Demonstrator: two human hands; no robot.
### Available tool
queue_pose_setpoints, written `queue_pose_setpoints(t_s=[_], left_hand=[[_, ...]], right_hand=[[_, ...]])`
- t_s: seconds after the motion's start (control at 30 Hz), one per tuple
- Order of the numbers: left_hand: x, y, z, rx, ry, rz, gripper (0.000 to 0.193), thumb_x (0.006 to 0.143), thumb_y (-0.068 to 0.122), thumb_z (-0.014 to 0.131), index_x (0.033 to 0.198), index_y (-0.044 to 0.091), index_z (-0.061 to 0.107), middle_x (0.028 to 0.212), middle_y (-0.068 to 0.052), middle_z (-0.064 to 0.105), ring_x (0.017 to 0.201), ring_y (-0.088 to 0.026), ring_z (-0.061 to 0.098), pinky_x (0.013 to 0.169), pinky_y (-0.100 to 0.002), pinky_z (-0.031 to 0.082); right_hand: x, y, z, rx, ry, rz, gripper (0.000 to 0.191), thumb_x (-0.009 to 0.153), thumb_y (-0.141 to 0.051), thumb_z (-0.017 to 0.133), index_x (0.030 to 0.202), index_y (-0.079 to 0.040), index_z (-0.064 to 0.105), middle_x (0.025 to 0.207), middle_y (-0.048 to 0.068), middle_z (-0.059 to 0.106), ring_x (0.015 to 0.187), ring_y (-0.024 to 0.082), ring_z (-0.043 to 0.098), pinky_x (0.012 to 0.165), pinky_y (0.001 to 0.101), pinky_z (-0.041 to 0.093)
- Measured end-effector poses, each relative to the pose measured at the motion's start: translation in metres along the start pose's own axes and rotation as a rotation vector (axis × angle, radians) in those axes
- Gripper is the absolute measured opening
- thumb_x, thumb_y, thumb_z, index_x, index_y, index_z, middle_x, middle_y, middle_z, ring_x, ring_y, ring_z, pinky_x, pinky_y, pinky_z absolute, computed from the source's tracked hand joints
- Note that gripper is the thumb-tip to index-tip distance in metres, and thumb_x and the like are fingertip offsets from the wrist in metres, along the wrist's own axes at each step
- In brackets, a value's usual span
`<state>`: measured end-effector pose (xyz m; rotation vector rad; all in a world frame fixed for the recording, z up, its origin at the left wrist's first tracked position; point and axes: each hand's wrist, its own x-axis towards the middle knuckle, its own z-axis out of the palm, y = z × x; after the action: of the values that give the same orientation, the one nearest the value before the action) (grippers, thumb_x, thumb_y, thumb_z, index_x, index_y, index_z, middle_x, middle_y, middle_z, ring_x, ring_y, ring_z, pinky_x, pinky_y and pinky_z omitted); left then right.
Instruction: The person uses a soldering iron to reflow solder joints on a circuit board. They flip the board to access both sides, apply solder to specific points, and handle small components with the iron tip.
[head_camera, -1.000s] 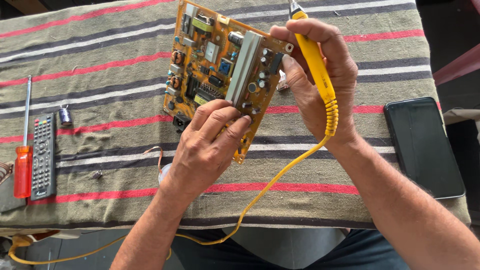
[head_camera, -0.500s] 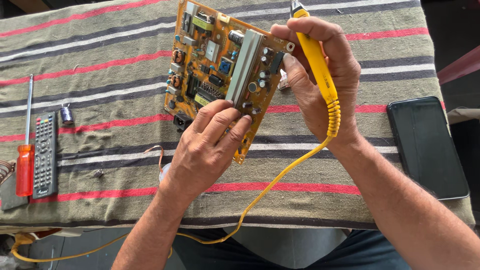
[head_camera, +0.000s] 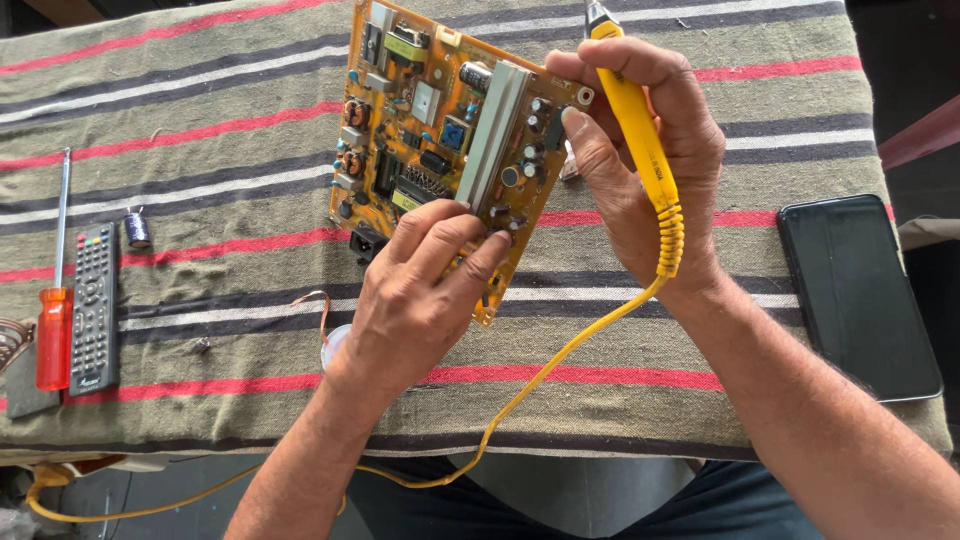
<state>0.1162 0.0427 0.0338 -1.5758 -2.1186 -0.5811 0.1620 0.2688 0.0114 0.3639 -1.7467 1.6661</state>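
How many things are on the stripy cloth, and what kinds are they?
Circuit board: 1
Yellow soldering iron: 1
Screwdriver: 1
Remote control: 1
Phone: 1
Loose capacitor: 1
Total: 6

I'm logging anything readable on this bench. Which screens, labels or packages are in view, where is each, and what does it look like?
Phone: on the striped cloth to the right of the right hand; flat black rectangle, screen dark.
Remote: far left, beside a red-handled screwdriver; long dark grey slab with rows of small buttons, some coloured.
Circuit board: held by the left hand; orange, with small component markings too fine to make out.
No packages.
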Motion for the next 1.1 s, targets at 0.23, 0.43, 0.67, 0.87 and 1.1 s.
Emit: queue_pose_setpoints(t_s=[0.23, 0.43, 0.67, 0.87, 1.1], left_hand=[[-0.001, -0.001, 0.002, -0.104, 0.027, -0.061, 0.037, 0.084, -0.003, 0.077, 0.12, 0.004, 0.074, 0.114, -0.007, 0.065, 0.118, -0.029, 0.062, 0.094, -0.041, 0.061], [-0.001, -0.001, 0.002, -0.091, 0.009, -0.068, 0.037, 0.084, -0.003, 0.077, 0.12, 0.005, 0.074, 0.114, -0.008, 0.065, 0.118, -0.029, 0.062, 0.093, -0.041, 0.061], [-0.001, 0.0, 0.005, -0.072, 0.021, -0.071, 0.037, 0.083, -0.003, 0.077, 0.118, 0.007, 0.075, 0.113, -0.007, 0.065, 0.116, -0.029, 0.063, 0.093, -0.041, 0.061], [0.0, 0.002, 0.007, -0.078, 0.033, -0.075, 0.037, 0.081, -0.003, 0.077, 0.117, 0.007, 0.075, 0.112, -0.008, 0.065, 0.115, -0.03, 0.063, 0.093, -0.042, 0.06], [0.001, 0.005, 0.011, -0.088, 0.059, -0.097, 0.025, 0.086, 0.001, 0.081, 0.11, 0.005, 0.073, 0.109, -0.006, 0.067, 0.113, -0.028, 0.064, 0.092, -0.041, 0.06]], right_hand=[[0.002, -0.001, 0.0, -0.028, 0.014, 0.009, 0.037, 0.113, 0.009, 0.058, 0.143, -0.012, 0.051, 0.138, 0.006, 0.062, 0.137, 0.013, 0.061, 0.12, 0.0273, 0.056], [0.004, -0.003, 0.002, -0.028, 0.018, -0.004, 0.035, 0.115, 0.01, 0.058, 0.142, -0.011, 0.051, 0.138, 0.005, 0.061, 0.137, 0.013, 0.062, 0.12, 0.0269, 0.057], [0.004, -0.004, 0.002, -0.064, 0.023, 0.005, 0.035, 0.114, 0.01, 0.058, 0.141, -0.011, 0.051, 0.136, 0.007, 0.064, 0.135, 0.013, 0.063, 0.117, 0.0261, 0.057], [0.0, -0.002, 0.002, -0.135, 0.033, 0.0, 0.03, 0.118, 0.011, 0.06, 0.139, -0.008, 0.052, 0.137, 0.008, 0.066, 0.135, 0.013, 0.065, 0.115, 0.0247, 0.059], [-0.001, -0.002, 0.002, -0.191, 0.041, -0.02, 0.03, 0.117, 0.012, 0.06, 0.138, -0.008, 0.052, 0.136, 0.008, 0.066, 0.134, 0.013, 0.066, 0.114, 0.0241, 0.06]])
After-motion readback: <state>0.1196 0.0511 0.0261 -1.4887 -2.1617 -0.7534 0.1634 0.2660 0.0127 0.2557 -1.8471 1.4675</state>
